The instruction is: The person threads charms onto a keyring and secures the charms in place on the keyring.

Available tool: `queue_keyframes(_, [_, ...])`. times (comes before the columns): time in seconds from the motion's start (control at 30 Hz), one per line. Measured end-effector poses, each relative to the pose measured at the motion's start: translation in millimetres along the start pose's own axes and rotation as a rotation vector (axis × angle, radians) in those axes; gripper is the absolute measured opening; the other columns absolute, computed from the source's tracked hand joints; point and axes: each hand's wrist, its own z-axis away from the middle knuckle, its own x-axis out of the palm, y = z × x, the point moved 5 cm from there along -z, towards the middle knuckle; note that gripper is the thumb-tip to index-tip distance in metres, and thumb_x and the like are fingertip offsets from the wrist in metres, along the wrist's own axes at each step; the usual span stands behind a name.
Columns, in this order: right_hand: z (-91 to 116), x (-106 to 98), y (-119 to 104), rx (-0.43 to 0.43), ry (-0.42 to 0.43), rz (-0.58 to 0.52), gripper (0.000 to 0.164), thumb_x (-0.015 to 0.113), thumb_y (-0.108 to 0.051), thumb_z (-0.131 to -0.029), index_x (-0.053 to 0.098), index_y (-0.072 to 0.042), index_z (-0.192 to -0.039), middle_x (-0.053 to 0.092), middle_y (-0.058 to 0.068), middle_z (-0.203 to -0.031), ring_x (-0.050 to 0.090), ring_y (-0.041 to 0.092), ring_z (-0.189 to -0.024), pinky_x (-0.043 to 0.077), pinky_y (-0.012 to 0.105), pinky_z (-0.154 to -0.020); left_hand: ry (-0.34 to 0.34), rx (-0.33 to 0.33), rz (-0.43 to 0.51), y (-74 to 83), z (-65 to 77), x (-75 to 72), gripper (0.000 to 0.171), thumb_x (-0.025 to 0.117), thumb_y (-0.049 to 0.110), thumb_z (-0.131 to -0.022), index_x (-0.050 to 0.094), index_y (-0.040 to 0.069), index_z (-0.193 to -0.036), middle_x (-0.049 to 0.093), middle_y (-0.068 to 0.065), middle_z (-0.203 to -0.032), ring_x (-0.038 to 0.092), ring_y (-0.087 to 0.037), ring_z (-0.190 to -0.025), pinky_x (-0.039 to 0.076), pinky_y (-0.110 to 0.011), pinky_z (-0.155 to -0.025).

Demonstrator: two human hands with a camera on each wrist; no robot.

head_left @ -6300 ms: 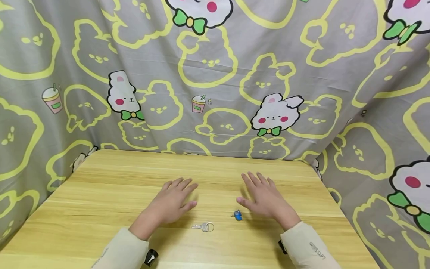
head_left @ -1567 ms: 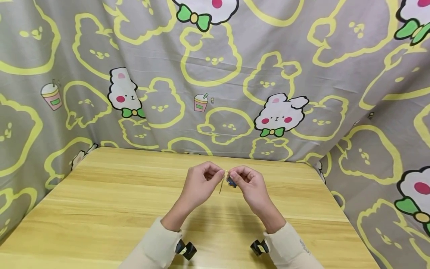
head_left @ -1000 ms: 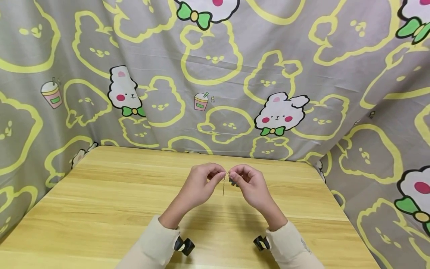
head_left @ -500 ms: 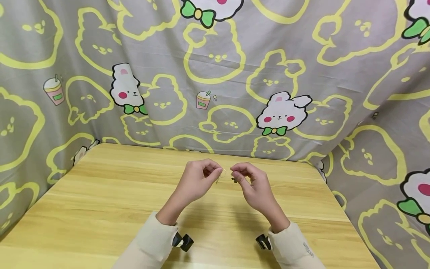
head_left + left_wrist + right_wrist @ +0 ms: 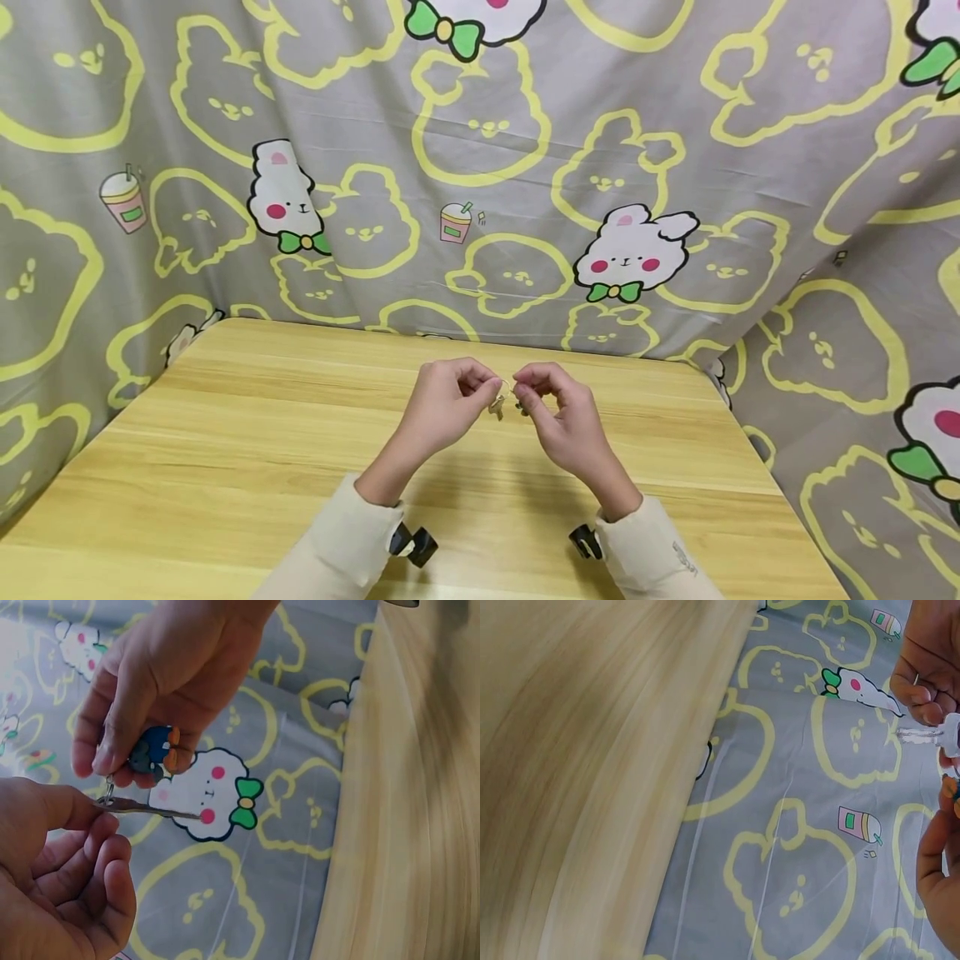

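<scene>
Both hands are raised close together over the table, fingertips nearly meeting. My left hand [image 5: 442, 408] pinches the metal ring [image 5: 506, 386] of a key [image 5: 498, 407], which hangs below the fingertips. In the left wrist view the key [image 5: 154, 810] appears edge-on, sticking out from the left thumb and fingers. My right hand [image 5: 564, 412] pinches a small charm, mostly hidden by its fingers in the head view. From the left wrist the charm [image 5: 155, 746] shows as a blue figure with orange parts, its small metal link [image 5: 109, 787] reaching down to the key ring.
A light wood-grain table [image 5: 225, 467] lies beneath the hands. Behind it and at both sides hangs a grey curtain [image 5: 360, 108] with yellow outlines and white cartoon animals. Black wrist-camera mounts [image 5: 414, 543] sit under the pale sleeves [image 5: 345, 533].
Earliest, key and charm lay on the table under open hands; both have since been lifted. In the last half second the left hand moved slightly right, bringing the ring nearer the right fingertips.
</scene>
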Motion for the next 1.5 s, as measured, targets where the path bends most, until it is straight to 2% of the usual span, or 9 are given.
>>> queue_keyframes(0.23, [0.2,2.4,0.2,-0.013,0.007,-0.016,0.021,0.067,0.010,-0.094,0.066,-0.004,-0.109,0.068,0.012,-0.097,0.064,0.020,-0.077,0.055,0.023,-0.067,0.007,-0.006,-0.002,-0.2,0.5,0.5,0.009,0.073,0.013,-0.096,0.078,0.012,-0.089,0.070,0.006,-0.073,0.063,-0.011,-0.063,0.051,-0.027,-0.056])
queue_keyframes(0.37, [-0.1,1.7,-0.2,-0.050,0.020,0.040,0.021,0.067,0.009,-0.094,0.067,-0.007,-0.108,0.070,0.010,-0.097,0.065,0.017,-0.080,0.054,0.023,-0.070,0.009,-0.008,-0.006,-0.5,0.5,1.1,0.010,0.072,0.012,-0.096,0.078,0.009,-0.089,0.069,0.006,-0.072,0.062,-0.011,-0.063,0.051,-0.027,-0.056])
queue_keyframes(0.57, [0.1,2.0,-1.7,-0.109,0.023,0.112,0.023,0.070,0.009,-0.092,0.068,-0.007,-0.108,0.071,0.009,-0.096,0.066,0.015,-0.082,0.057,0.031,-0.071,0.015,-0.020,-0.018,0.0,1.1,1.1,0.010,0.072,0.012,-0.096,0.078,0.010,-0.088,0.070,0.006,-0.072,0.063,-0.010,-0.064,0.052,-0.028,-0.057])
queue_keyframes(0.77, [0.5,2.7,-0.1,-0.116,0.021,0.125,0.020,0.070,0.008,-0.092,0.068,-0.006,-0.107,0.072,0.007,-0.096,0.066,0.015,-0.079,0.054,0.023,-0.072,0.013,-0.032,-0.016,-0.2,1.3,1.5,0.011,0.072,0.013,-0.096,0.078,0.009,-0.089,0.070,0.006,-0.072,0.063,-0.011,-0.063,0.052,-0.028,-0.056])
queue_keyframes(0.93, [0.6,2.7,-0.5,-0.131,0.037,0.124,0.021,0.070,0.011,-0.091,0.069,-0.004,-0.106,0.071,0.007,-0.092,0.066,0.016,-0.075,0.053,0.020,-0.070,-0.008,-0.018,-0.015,-0.2,1.7,2.8,0.011,0.072,0.013,-0.097,0.077,0.012,-0.088,0.070,0.003,-0.073,0.062,-0.012,-0.063,0.051,-0.028,-0.057])
queue_keyframes(1.13, [0.2,3.1,-0.2,-0.142,0.037,0.127,0.019,0.069,0.011,-0.092,0.070,-0.003,-0.105,0.071,0.005,-0.091,0.065,0.015,-0.074,0.053,0.022,-0.066,-0.070,0.008,-0.017,0.3,1.8,3.7,0.012,0.068,0.014,-0.100,0.076,0.011,-0.091,0.070,0.001,-0.076,0.061,-0.012,-0.064,0.051,-0.028,-0.057])
queue_keyframes(1.37, [0.2,3.3,2.8,-0.133,-0.015,0.171,0.016,0.069,0.008,-0.092,0.071,-0.003,-0.104,0.070,0.002,-0.088,0.062,0.010,-0.072,0.050,0.021,-0.062,-0.107,0.035,-0.050,0.5,-0.1,1.8,0.012,0.066,0.014,-0.102,0.074,0.011,-0.094,0.067,0.006,-0.076,0.059,-0.011,-0.063,0.050,-0.027,-0.058])
queue_keyframes(1.5, [0.8,3.3,4.6,-0.104,-0.046,0.202,0.012,0.070,0.004,-0.094,0.071,-0.004,-0.102,0.068,0.000,-0.085,0.060,0.007,-0.072,0.050,0.025,-0.060,-0.119,0.038,-0.059,0.2,-0.4,1.6,0.012,0.066,0.014,-0.102,0.074,0.011,-0.094,0.067,0.006,-0.076,0.059,-0.011,-0.063,0.050,-0.027,-0.057])
